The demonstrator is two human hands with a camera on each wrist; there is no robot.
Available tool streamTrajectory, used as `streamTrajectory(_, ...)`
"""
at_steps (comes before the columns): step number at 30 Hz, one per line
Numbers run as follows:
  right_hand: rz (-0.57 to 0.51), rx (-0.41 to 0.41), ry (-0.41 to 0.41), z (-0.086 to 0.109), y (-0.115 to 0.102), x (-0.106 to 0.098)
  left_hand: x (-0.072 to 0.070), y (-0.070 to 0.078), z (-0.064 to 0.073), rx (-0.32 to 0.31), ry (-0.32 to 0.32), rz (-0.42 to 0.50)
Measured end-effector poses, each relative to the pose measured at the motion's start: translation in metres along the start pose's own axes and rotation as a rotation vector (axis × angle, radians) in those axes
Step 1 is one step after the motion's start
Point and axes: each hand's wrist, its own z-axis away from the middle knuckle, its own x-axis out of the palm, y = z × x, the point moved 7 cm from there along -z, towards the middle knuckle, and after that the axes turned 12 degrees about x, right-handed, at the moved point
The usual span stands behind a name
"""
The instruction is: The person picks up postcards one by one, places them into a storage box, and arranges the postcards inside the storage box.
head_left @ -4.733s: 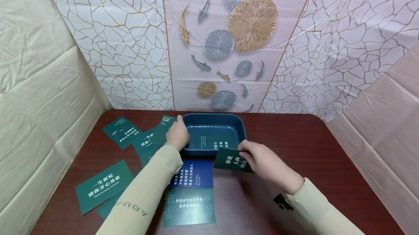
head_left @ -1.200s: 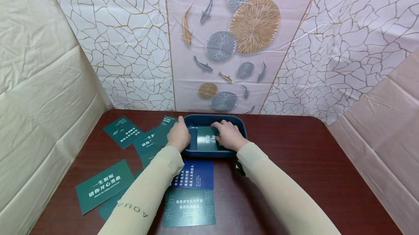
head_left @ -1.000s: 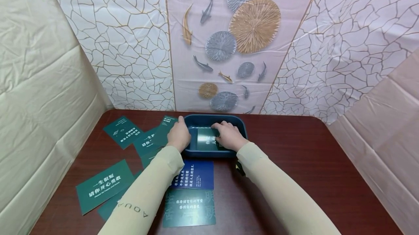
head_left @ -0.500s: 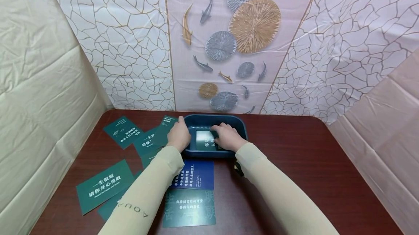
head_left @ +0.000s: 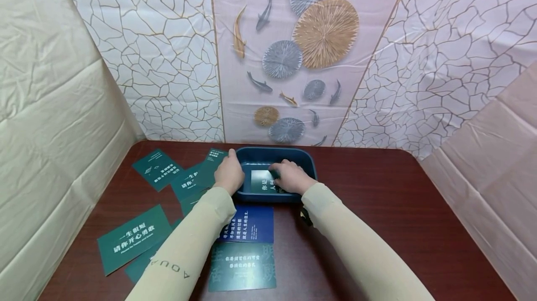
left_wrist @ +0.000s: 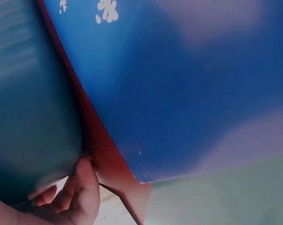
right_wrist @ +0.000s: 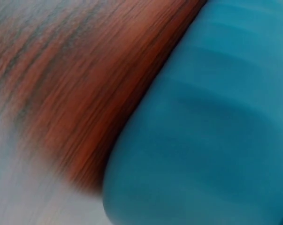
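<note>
A dark blue tray [head_left: 247, 197] stands near the table's back edge. My left hand [head_left: 229, 174] grips its left rim; in the left wrist view the fingers [left_wrist: 87, 187] curl against the tray wall [left_wrist: 33, 98]. Inside the tray lies a green card with white lettering [head_left: 261, 181]. My right hand [head_left: 293, 177] reaches in from the right and pinches that card's right part, which the fingers hide. The right wrist view takes in only the tray's outer wall [right_wrist: 202, 140] and the table, not the hand.
Several green cards, among them a large one [head_left: 133, 239], lie spread on the left of the table [head_left: 377, 208]. A blue card [head_left: 253, 224] and a pale green card [head_left: 242, 267] lie in front of the tray. Patterned cloth [head_left: 281, 58] hangs behind.
My right hand has carried the green card from in front of the tray into it. Over the last second, hand and card have shifted slightly toward the tray's near side. My left hand keeps its grip.
</note>
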Motion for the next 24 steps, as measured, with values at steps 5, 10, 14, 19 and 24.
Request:
streamTrajectory(5, 0.006, -0.012, -0.007, -0.0008, 0.0002, 0.0009, 0.0006, -0.0008, 0.0, -0.012, -0.005, 0.008)
streamTrajectory(10, 0.021, -0.018, -0.015, -0.0017, -0.0001, 0.0013, 0.0004, -0.0011, -0.0001, -0.016, 0.001, 0.019)
streamTrajectory(14, 0.024, -0.021, -0.019, -0.002, 0.0002, 0.002, 0.0009, -0.0014, -0.0004, -0.012, 0.005, 0.016)
streamTrajectory(19, 0.018, -0.027, -0.024, -0.0031, 0.0022, 0.0048, 0.0019, -0.0015, -0.0014, -0.011, 0.004, 0.01)
streamTrajectory(24, 0.013, -0.027, -0.028, -0.0037, 0.0034, 0.0052, 0.002, -0.0014, -0.0022, -0.012, 0.005, 0.006)
